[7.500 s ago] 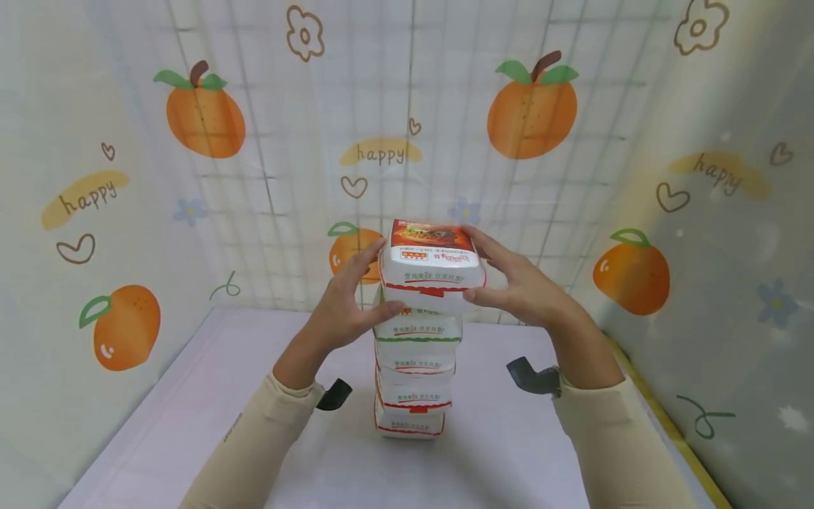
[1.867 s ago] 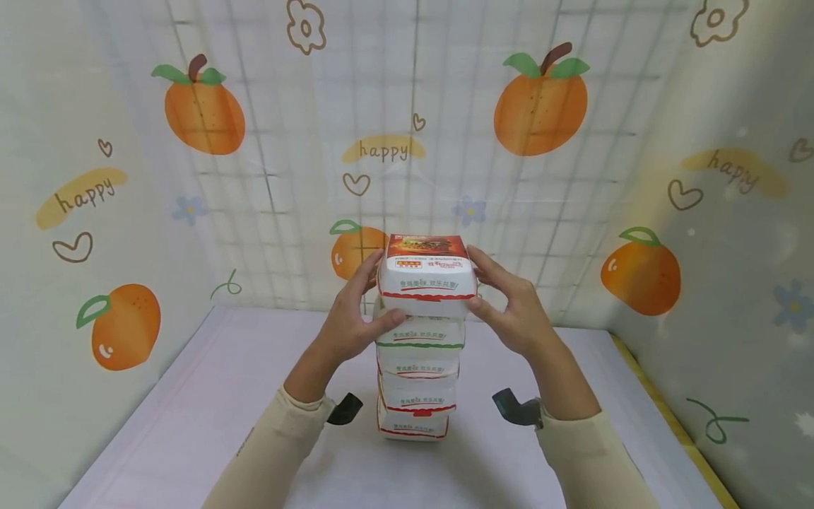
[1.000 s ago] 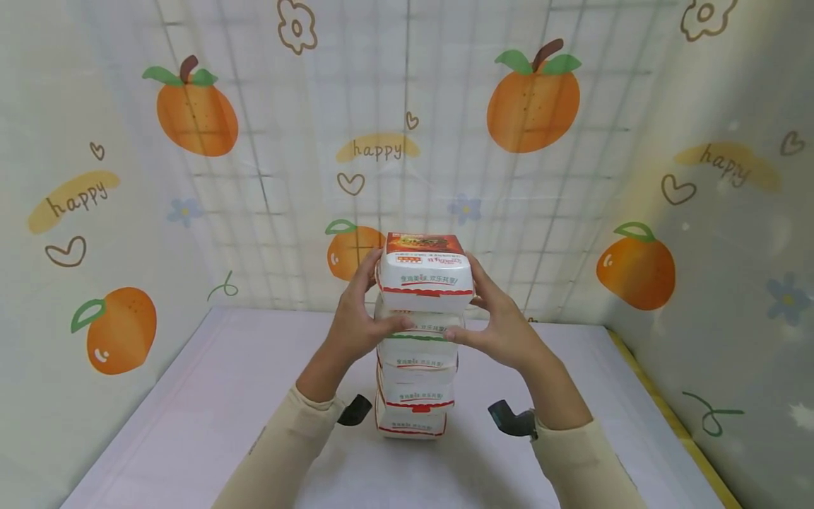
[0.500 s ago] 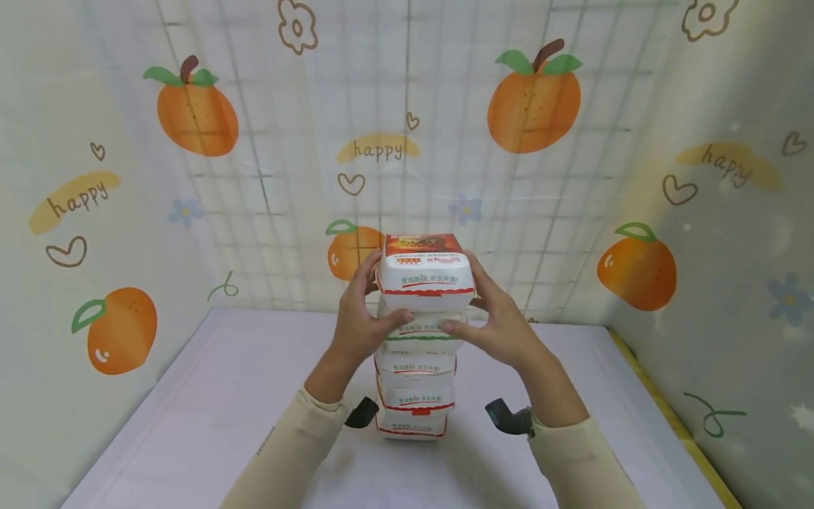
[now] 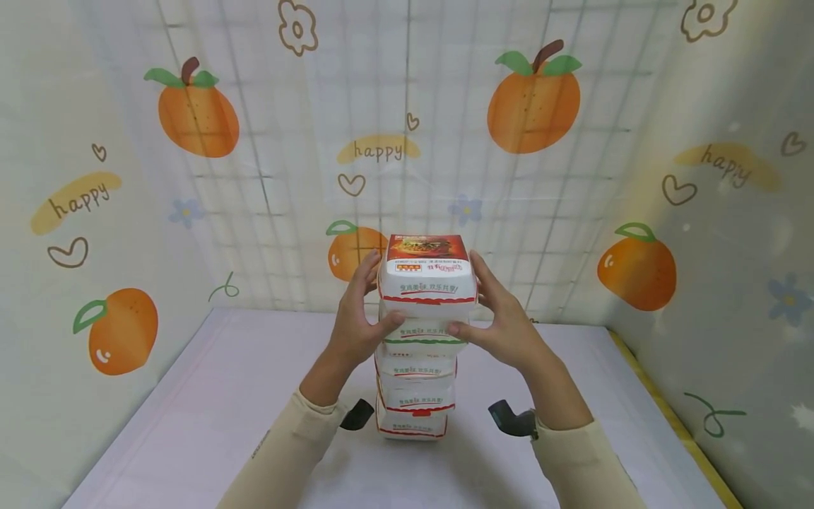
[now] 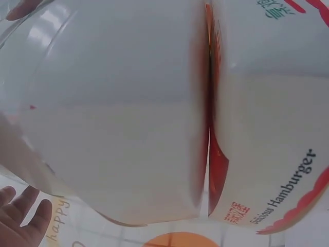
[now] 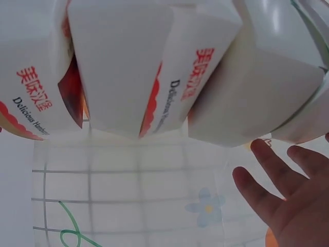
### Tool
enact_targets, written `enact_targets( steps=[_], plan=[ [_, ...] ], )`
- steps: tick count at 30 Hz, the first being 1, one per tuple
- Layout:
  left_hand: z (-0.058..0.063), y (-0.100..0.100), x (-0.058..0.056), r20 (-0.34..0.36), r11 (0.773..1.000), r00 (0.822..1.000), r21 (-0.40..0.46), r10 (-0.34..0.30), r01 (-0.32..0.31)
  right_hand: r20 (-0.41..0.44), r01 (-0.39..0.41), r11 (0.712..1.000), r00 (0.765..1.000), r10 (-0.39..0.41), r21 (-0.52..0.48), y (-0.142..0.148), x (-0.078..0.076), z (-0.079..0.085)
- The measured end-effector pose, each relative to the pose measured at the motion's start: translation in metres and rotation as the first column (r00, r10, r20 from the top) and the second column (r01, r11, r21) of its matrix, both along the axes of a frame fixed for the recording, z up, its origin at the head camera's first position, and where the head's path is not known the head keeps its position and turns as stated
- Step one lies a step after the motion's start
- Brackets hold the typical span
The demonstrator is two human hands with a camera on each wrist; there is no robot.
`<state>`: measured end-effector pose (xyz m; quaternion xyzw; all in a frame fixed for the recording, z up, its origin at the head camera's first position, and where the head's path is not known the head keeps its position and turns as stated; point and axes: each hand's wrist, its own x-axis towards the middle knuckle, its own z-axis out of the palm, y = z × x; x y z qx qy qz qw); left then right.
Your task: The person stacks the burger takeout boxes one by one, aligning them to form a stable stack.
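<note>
A stack of several white hamburger boxes stands upright on the table, its layers slightly out of line. The top box point(image 5: 427, 288) has a red burger picture on its lid and sits on a green-edged box point(image 5: 425, 346). My left hand point(image 5: 359, 318) is at the stack's upper left, its thumb at the front of the green-edged box. On the other side, my right hand point(image 5: 509, 322) has its thumb against that box's front, fingers beside the top box. In the right wrist view, spread fingers point(image 7: 259, 198) show near the boxes. Contact of the other fingers is unclear.
Under the stack is a pale lilac tabletop point(image 5: 254, 396). A white curtain point(image 5: 280, 233) printed with oranges hangs behind and at both sides, with a wire grid showing through. A yellow strip point(image 5: 674, 424) runs along the table's right edge.
The right thumb has come down from the top box to the green-edged box since about two seconds ago. Over the last half second the top box has shifted slightly right and towards me.
</note>
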<state>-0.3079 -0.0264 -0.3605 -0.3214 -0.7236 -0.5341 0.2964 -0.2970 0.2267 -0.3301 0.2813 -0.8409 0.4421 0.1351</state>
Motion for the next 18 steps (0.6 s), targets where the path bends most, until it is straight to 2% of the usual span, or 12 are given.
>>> enact_targets(
  steps=[4, 7, 13, 14, 18],
  plan=[
    [0.013, 0.002, 0.015, -0.002, 0.999, 1.000, 0.005, -0.031, 0.031, 0.002, 0.021, 1.000, 1.000, -0.021, 0.005, 0.000, 0.001, -0.001],
    [0.015, 0.001, 0.017, -0.001, 0.999, 0.999, 0.004, -0.037, 0.037, 0.010, 0.028, 1.000, 1.000, -0.028, 0.000, 0.001, 0.002, -0.002],
    [-0.008, -0.006, -0.004, -0.010, 1.000, 1.000, -0.017, -0.018, 0.018, 0.008, 0.020, 1.000, 1.000, -0.020, 0.003, 0.003, 0.002, -0.004],
    [-0.008, -0.008, -0.001, 0.000, 1.000, 1.000, -0.021, -0.018, 0.018, 0.004, 0.020, 1.000, 1.000, -0.020, 0.006, 0.004, 0.002, -0.004],
    [-0.020, -0.022, 0.000, 0.035, 0.999, 0.999, -0.046, 0.008, -0.007, -0.015, 0.010, 1.000, 1.000, -0.011, -0.006, 0.010, 0.001, -0.013]
  ],
)
